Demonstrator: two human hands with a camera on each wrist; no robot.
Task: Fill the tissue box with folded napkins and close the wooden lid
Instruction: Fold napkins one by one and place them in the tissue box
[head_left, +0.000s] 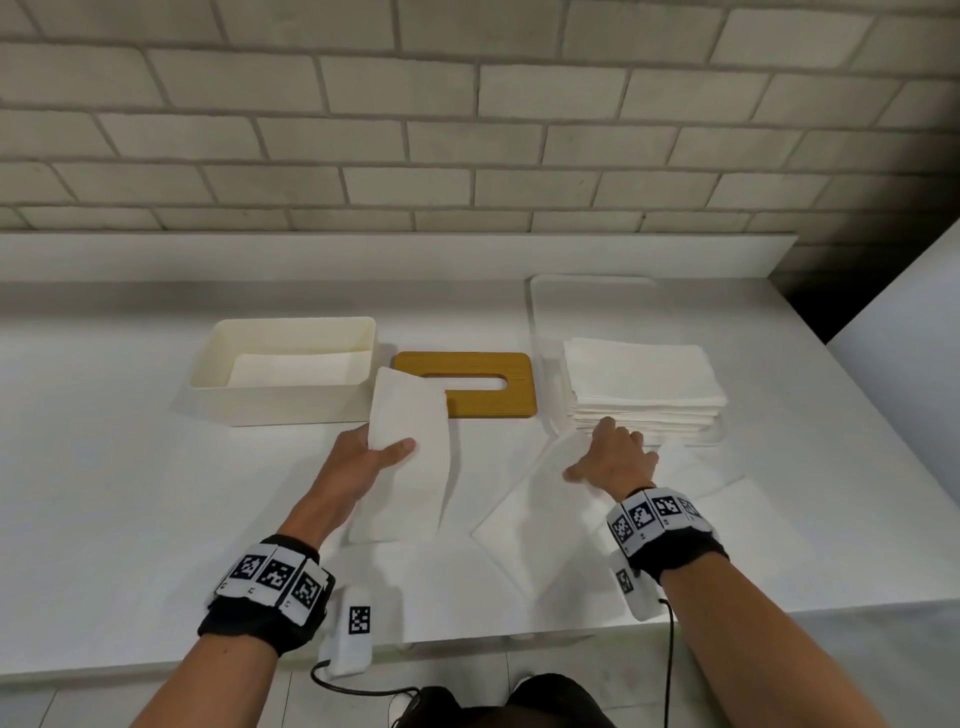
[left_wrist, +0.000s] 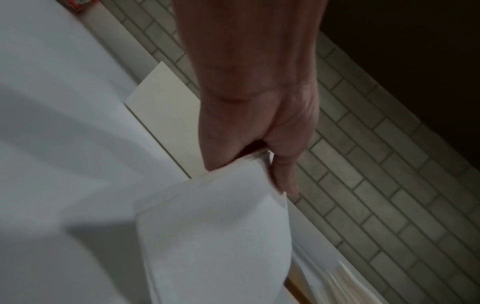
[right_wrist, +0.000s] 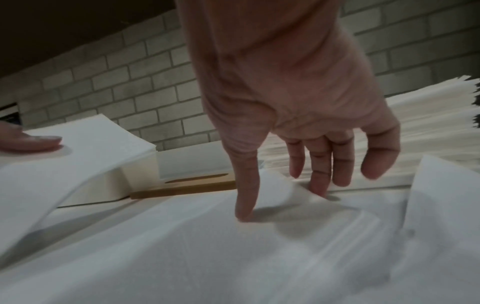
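Matt, soft paper napkins (head_left: 641, 376); smooth wooden lid (head_left: 483, 397), satin; cream plastic tissue box (head_left: 270, 397), smooth; matt white desk (head_left: 130, 493); rough brick wall (head_left: 467, 130).

- A cream tissue box (head_left: 283, 400), open-topped, sits at ten o'clock on the white counter; at least one white napkin lies flat on its floor.
- A wooden lid (head_left: 498, 400), tan with rounded corners and an oval slot, lies flat just beside the box, at twelve o'clock.
- A folded napkin (head_left: 402, 467), long and white, is held up off the counter, its top corner overlapping the lid's left end.
- A thick stack of napkins (head_left: 644, 384) stands at two o'clock.
- An unfolded napkin (head_left: 530, 499) lies spread on the counter in front of the stack, one corner lifted.
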